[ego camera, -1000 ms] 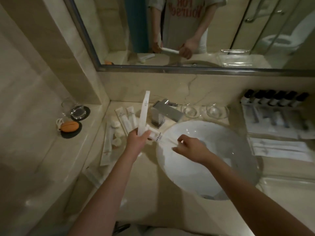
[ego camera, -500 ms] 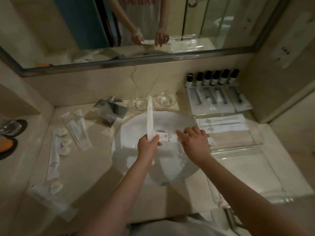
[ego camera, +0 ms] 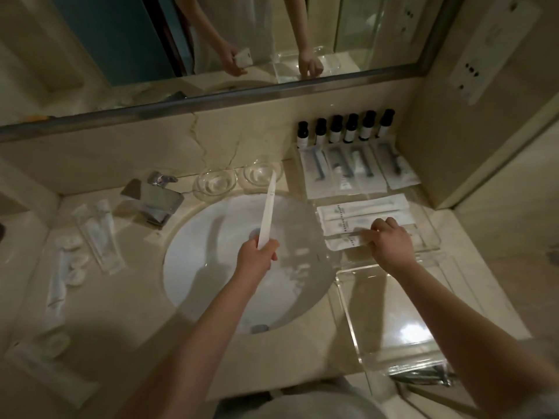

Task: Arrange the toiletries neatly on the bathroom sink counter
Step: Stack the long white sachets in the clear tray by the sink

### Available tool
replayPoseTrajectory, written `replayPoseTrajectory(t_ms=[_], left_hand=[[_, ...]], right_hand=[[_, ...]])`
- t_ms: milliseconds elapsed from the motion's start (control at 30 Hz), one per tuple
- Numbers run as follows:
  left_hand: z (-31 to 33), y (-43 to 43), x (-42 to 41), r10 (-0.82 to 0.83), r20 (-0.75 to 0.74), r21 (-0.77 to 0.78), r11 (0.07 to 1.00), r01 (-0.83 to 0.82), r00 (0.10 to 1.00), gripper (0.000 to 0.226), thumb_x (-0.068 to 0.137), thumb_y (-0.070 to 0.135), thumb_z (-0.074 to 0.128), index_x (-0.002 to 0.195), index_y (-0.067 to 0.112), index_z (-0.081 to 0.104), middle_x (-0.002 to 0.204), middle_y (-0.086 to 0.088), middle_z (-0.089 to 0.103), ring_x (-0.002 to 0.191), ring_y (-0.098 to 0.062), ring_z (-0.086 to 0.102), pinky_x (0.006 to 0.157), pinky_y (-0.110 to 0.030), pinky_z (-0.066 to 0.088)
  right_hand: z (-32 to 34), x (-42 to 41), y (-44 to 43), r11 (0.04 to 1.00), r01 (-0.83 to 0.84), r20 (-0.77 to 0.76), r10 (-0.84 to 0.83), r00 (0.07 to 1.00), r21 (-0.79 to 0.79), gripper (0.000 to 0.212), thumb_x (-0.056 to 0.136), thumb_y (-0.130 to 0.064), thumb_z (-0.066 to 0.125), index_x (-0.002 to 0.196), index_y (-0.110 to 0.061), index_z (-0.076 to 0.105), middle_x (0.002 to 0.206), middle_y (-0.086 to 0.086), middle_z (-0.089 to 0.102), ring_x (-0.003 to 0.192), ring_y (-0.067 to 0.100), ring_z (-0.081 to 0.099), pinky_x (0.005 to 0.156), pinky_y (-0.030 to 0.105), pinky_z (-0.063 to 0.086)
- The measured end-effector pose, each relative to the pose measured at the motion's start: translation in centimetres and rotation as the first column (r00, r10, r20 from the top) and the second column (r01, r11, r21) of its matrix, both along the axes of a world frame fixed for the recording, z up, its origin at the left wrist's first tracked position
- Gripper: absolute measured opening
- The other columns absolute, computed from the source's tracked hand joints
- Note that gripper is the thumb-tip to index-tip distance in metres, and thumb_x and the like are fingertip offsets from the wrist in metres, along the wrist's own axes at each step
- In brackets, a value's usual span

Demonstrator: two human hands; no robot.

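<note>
Both bare forearms stretch forward. The left arm angles toward 1 o'clock, the left hand [ego camera: 257, 258] fisted round a long white sachet [ego camera: 267, 213] that points to 12. The right arm runs toward 11 o'clock, the right hand [ego camera: 390, 243] knuckles up, fingers bent, pinching a flat packet [ego camera: 344, 241].

The table [ego camera: 127, 297] is beige marble with thin dark veins. The sink basin [ego camera: 211, 285] is plain white. At one o'clock the small bottles [ego camera: 335, 128] show black caps and white labels. The long sachet [ego camera: 267, 210] and the flat packet [ego camera: 344, 241] at three o'clock are white with tiny dark print; the faucet [ego camera: 160, 201] is shiny silver
</note>
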State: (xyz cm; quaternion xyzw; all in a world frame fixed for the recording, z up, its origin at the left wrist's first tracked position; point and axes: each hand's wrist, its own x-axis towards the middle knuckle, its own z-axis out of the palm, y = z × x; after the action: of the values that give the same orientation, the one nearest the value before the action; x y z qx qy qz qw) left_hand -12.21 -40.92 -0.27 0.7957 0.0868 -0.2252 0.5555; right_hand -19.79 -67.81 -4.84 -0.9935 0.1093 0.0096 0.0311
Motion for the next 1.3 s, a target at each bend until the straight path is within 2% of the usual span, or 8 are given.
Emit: replayPoseTrajectory(t_ms=[200, 500, 700, 867, 967, 1133, 1200, 1300], left_hand=[[-0.6, -0.8, -0.3, -0.004, -0.023, 0.017, 1.000, 0.004, 1.000, 0.018, 0.088, 0.019, 0.059, 0.071, 0.014, 0.057, 0.063, -0.003, 0.055, 0.048, -0.015, 0.040, 0.050, -0.026, 0.035], [-0.8, -1.6, -0.1, -0.015, -0.026, 0.013, 1.000, 0.015, 1.000, 0.015, 0.090, 0.020, 0.056, 0.096, 0.007, 0.061, 0.067, -0.003, 0.056, 0.052, -0.015, 0.042, 0.052, -0.024, 0.037], [-0.9, -1.8, -0.1, -0.038, -0.042, 0.031, 0.999, 0.040, 0.998, 0.013, 0.089, 0.018, 0.057, 0.077, 0.015, 0.056, 0.065, -0.001, 0.056, 0.048, -0.014, 0.039, 0.049, -0.023, 0.035], [-0.2, -1.9, 0.2, -0.166, -0.145, -0.040, 0.986, 0.162, 0.975, 0.017, 0.092, 0.022, 0.054, 0.101, 0.009, 0.059, 0.070, -0.002, 0.060, 0.046, -0.014, 0.043, 0.049, -0.024, 0.036], [1.2, -1.8, 0.5, -0.363, -0.272, -0.150, 0.931, 0.334, 0.891, 0.018, 0.095, 0.019, 0.051, 0.104, 0.007, 0.060, 0.073, -0.005, 0.062, 0.044, -0.013, 0.049, 0.049, -0.024, 0.039], [2.3, -2.1, 0.9, -0.628, -0.397, -0.250, 0.776, 0.580, 0.669, 0.020, 0.096, 0.019, 0.048, 0.103, 0.007, 0.063, 0.072, -0.005, 0.066, 0.050, -0.011, 0.057, 0.054, -0.021, 0.048], [2.3, -2.4, 0.8, -0.647, -0.399, -0.252, 0.758, 0.601, 0.650, 0.020, 0.096, 0.019, 0.050, 0.103, 0.006, 0.063, 0.071, -0.004, 0.066, 0.052, -0.012, 0.058, 0.057, -0.022, 0.049], [2.1, -2.2, 0.8, -0.614, -0.317, -0.160, 0.786, 0.597, 0.723, 0.014, 0.095, 0.016, 0.052, 0.101, 0.006, 0.061, 0.073, -0.005, 0.066, 0.051, -0.009, 0.061, 0.057, -0.021, 0.050]], right_hand=[[-0.3, 0.1, 0.0, 0.964, 0.122, -0.066, -0.109, 0.992, 0.235, 0.050, 0.075, -0.026, 0.062, 0.124, -0.017, 0.056, 0.117, 0.012, 0.053, 0.108, 0.033, 0.050, 0.080, 0.042, 0.050], [-2.6, 1.8, 0.4, 0.904, 0.173, -0.074, -0.157, 0.985, 0.391, 0.028, 0.080, -0.025, 0.056, 0.099, -0.006, 0.064, 0.102, 0.010, 0.060, 0.085, 0.026, 0.054, 0.066, 0.032, 0.044], [-1.9, 2.4, 1.0, 0.868, 0.189, -0.019, -0.203, 0.979, 0.460, 0.028, 0.078, -0.012, 0.064, 0.105, -0.005, 0.060, 0.102, 0.016, 0.057, 0.084, 0.037, 0.059, 0.064, 0.035, 0.045], [-1.1, 2.3, 1.1, 0.858, 0.190, 0.076, -0.256, 0.964, 0.478, 0.037, 0.083, -0.020, 0.062, 0.118, -0.010, 0.057, 0.109, 0.012, 0.059, 0.092, 0.031, 0.060, 0.068, 0.033, 0.046], [2.0, 3.1, 2.2, 0.726, 0.151, 0.155, -0.336, 0.929, 0.670, 0.044, 0.087, -0.031, 0.062, 0.127, -0.018, 0.050, 0.105, 0.002, 0.057, 0.083, 0.020, 0.058, 0.068, 0.029, 0.045], [6.2, 4.7, 4.9, 0.237, 0.039, 0.018, -0.232, 0.973, 0.971, 0.027, 0.091, -0.021, 0.059, 0.117, -0.015, 0.055, 0.090, 0.003, 0.056, 0.063, 0.016, 0.054, 0.051, 0.014, 0.045], [6.3, 5.0, 5.3, 0.208, 0.059, -0.004, -0.253, 0.967, 0.976, 0.010, 0.089, -0.013, 0.059, 0.094, -0.005, 0.058, 0.074, 0.003, 0.053, 0.055, 0.015, 0.049, 0.045, 0.018, 0.042], [5.6, 4.8, 4.6, 0.272, 0.133, -0.022, -0.375, 0.927, 0.953, 0.011, 0.087, -0.012, 0.058, 0.081, -0.003, 0.053, 0.067, 0.004, 0.050, 0.052, 0.017, 0.045, 0.046, 0.027, 0.039]])
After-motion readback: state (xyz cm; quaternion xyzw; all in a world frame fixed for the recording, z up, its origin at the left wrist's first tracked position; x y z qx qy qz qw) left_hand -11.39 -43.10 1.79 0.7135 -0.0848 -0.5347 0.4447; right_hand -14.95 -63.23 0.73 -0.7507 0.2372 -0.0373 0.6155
